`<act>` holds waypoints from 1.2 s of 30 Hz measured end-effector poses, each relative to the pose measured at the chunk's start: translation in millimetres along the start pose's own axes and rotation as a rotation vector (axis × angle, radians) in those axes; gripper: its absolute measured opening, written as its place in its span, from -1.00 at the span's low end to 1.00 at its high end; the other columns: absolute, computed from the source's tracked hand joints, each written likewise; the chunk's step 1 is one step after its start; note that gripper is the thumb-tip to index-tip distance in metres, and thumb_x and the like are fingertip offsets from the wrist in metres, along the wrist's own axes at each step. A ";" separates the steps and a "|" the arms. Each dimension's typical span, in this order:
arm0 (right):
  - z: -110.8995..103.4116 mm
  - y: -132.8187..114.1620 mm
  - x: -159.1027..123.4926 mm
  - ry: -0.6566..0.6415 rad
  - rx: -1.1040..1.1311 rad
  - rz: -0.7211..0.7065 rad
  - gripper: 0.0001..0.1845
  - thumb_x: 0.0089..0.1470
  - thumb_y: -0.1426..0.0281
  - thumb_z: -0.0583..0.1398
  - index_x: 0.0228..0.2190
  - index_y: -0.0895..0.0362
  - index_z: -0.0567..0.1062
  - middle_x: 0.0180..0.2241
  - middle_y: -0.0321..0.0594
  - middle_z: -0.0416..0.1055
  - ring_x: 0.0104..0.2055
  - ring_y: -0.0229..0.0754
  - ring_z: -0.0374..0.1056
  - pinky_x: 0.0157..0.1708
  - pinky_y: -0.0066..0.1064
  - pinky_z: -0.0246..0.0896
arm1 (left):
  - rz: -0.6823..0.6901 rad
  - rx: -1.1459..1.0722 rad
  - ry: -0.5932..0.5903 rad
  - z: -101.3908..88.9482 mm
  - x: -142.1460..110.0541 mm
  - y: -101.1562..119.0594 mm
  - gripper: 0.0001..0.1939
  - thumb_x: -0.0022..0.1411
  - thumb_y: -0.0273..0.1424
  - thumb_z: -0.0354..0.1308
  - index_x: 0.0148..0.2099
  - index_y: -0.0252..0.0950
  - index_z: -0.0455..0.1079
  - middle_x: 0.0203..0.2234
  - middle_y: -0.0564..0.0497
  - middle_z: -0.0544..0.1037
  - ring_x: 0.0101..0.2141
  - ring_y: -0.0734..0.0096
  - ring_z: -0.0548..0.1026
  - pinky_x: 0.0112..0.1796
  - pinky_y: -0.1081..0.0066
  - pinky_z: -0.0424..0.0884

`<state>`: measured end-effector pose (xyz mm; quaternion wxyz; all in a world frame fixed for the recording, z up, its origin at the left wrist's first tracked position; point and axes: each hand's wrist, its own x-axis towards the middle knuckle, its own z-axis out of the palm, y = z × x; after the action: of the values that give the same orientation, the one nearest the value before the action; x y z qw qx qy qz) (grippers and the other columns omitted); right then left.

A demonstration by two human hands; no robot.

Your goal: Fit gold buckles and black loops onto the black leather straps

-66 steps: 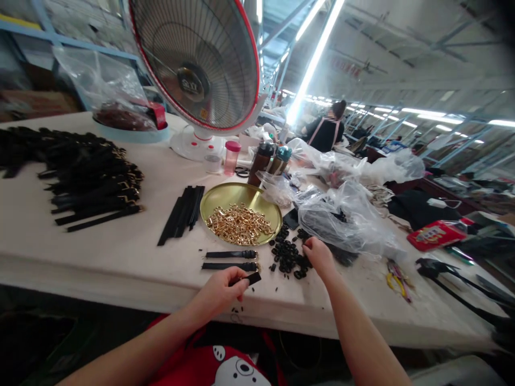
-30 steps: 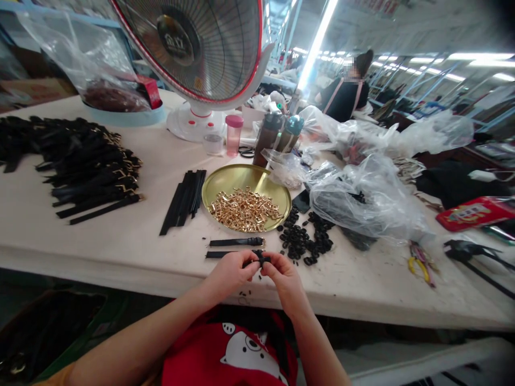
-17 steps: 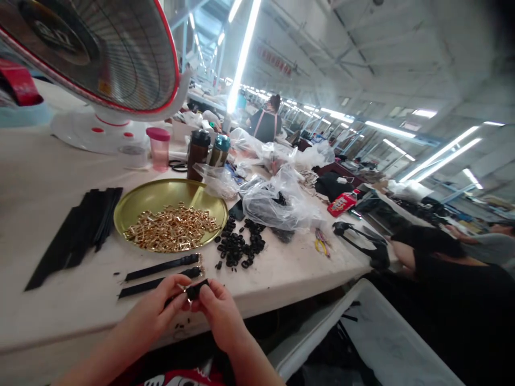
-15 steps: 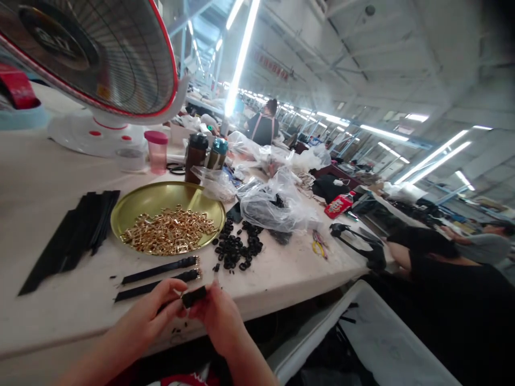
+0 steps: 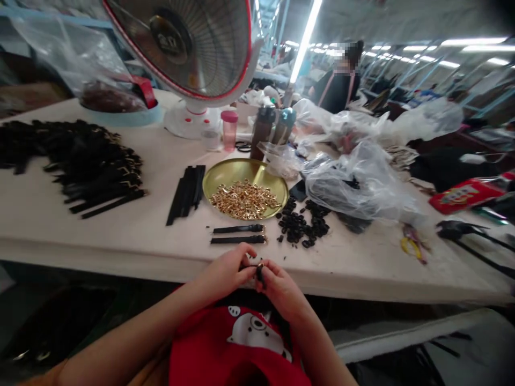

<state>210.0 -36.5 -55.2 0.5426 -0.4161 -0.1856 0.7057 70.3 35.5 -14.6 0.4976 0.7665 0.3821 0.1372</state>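
Left to right along the cream surface (image 5: 120, 241): large heap of black straps (image 5: 92, 171) with gold-coloured ends, apparently finished work; stack of plain black strips (image 5: 185, 193), no fittings visible, apparently still to be worked; brass tray (image 5: 225, 169) holding a good pile of gold-coloured buckles (image 5: 244, 201), plenty left; two black straps (image 5: 238, 234) with gold-coloured ends, laid side by side near the front edge; scattered black rings (image 5: 301, 225), many remaining; clear plastic bag (image 5: 354, 182) with dark contents. Left hand (image 5: 225, 268) and right hand (image 5: 281, 292) together just off the front edge, both pinching one small black strap piece (image 5: 259, 273), upright between them, partly hidden by the fingers.
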 end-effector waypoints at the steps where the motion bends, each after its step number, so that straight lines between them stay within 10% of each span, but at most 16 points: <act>1: -0.2 0.3 0.0 0.003 0.010 0.008 -0.77 -0.18 0.29 0.30 -0.49 0.13 0.38 -0.58 -0.43 0.28 -0.58 -0.41 0.12 -0.52 -0.55 0.04 | -0.008 0.014 -0.001 0.6 -0.3 -2.3 -0.74 0.08 -0.30 0.03 -0.16 -0.28 0.25 -0.49 0.08 0.45 -0.47 0.43 0.39 -0.45 0.51 0.24; 8: -3.2 0.2 6.9 0.102 -0.098 -0.115 -0.76 -0.09 0.22 0.22 -0.49 0.13 0.36 -0.53 -0.38 0.32 -0.50 -0.34 0.19 -0.43 -0.48 0.11 | -0.053 0.150 -0.133 -10.8 -2.1 -8.4 -0.73 0.11 -0.20 0.01 -0.32 -0.28 0.39 -0.48 0.02 0.49 -0.46 0.37 0.40 -0.48 0.50 0.18; 14: -6.7 4.6 19.1 0.434 -0.488 -0.361 -0.72 -0.10 0.22 0.22 -0.52 0.09 0.23 -0.62 -0.46 0.21 -0.55 -0.32 0.20 -0.49 -0.46 0.12 | -0.059 0.013 -0.182 -12.1 3.8 -5.3 -0.75 0.10 -0.31 0.01 -0.20 -0.27 0.40 -0.48 0.05 0.50 -0.49 0.40 0.40 -0.45 0.50 0.23; 20: -9.7 2.7 19.8 0.310 -0.499 -0.251 -0.70 -0.10 0.23 0.22 -0.31 0.08 0.32 -0.58 -0.42 0.29 -0.54 -0.30 0.23 -0.47 -0.44 0.15 | 0.003 0.003 -0.086 -1.2 16.0 -15.6 -0.65 0.03 -0.33 0.11 -0.09 -0.25 0.38 -0.22 -0.03 0.51 -0.23 0.25 0.42 -0.23 0.41 0.26; 36: -12.2 -0.9 16.7 0.217 -0.897 -0.371 -0.79 0.06 0.25 0.07 -0.32 0.10 0.38 -0.47 -0.26 0.38 -0.46 -0.21 0.28 -0.43 -0.38 0.17 | -0.007 0.052 -0.101 -6.6 19.6 -21.6 -0.82 0.06 -0.37 0.03 -0.29 -0.29 0.40 -0.47 0.05 0.53 -0.45 0.40 0.44 -0.47 0.52 0.22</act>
<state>219.1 -23.2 -68.1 0.4429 -0.6395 -0.4842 0.4005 69.8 58.6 -33.6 0.4969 0.7836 0.3626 0.0867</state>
